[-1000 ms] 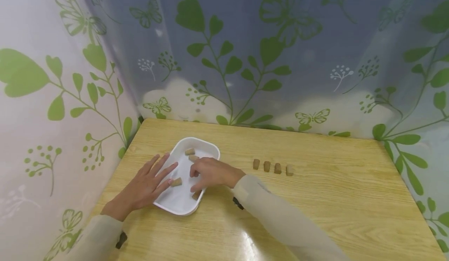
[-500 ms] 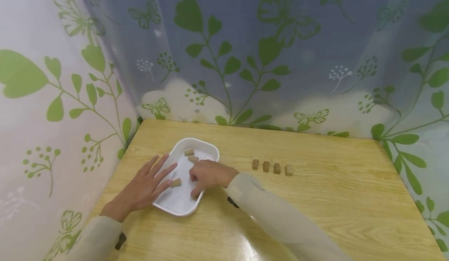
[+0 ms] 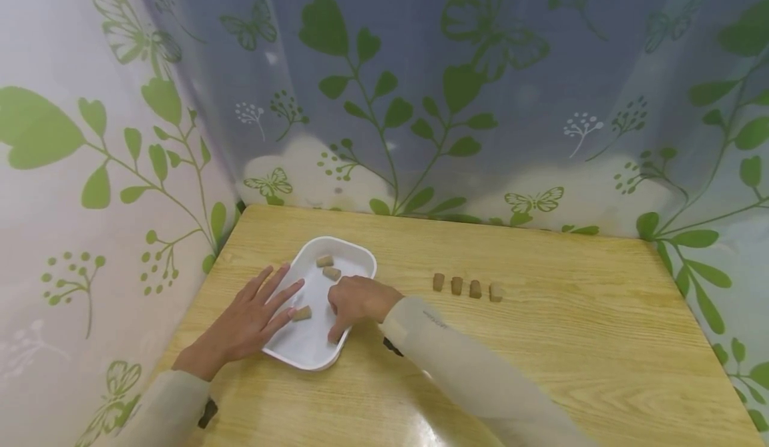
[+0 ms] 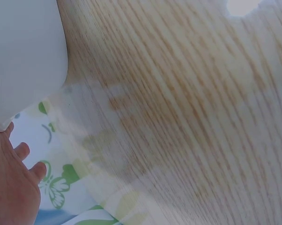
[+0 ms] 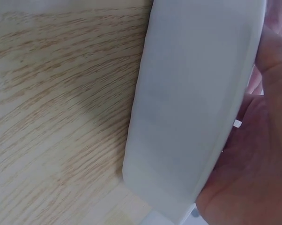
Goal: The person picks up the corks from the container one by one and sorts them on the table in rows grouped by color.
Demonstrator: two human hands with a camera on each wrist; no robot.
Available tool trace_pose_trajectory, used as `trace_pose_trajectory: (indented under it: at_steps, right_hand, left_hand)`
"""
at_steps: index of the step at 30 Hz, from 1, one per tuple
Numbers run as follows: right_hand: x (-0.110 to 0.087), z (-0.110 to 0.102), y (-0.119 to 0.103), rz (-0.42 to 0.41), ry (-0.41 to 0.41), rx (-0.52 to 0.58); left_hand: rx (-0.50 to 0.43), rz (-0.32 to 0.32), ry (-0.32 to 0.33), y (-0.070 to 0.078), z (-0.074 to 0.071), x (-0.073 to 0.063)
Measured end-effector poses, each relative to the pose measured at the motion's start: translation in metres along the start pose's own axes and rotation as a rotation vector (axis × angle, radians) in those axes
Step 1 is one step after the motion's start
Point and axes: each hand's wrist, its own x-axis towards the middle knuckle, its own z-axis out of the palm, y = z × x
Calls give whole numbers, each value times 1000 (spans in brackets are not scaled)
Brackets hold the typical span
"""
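Progress: judged partway; four cork-like pieces (image 3: 456, 286) lined up on table (image 3: 571, 340) right of white tray (image 3: 309, 347) | Not set out: at least three loose pieces (image 3: 332, 273) inside, two far, one near-left | Left hand (image 3: 247, 317): fingers spread over left rim | Right hand (image 3: 359, 300): bent into tray's right side; pinching, cannot tell

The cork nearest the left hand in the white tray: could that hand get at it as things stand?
Probably yes: the left hand lies spread over the white tray edge, right beside the cork, with nothing visible between them.
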Motion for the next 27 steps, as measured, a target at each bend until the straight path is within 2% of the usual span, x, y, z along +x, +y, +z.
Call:
trace_pose_trajectory:
  at_steps: [7,16,27]
  right_hand:
    - [2,2,-1,20,-19,-6]
    - [-2,0,0,-23,3,9]
    - [6,8,7,-140,110,7]
  left_hand:
    - [5,0,4,0,1,0]
    - [1,3,10,1,1,0]
    - [-7,-1,-2,2,-1,0]
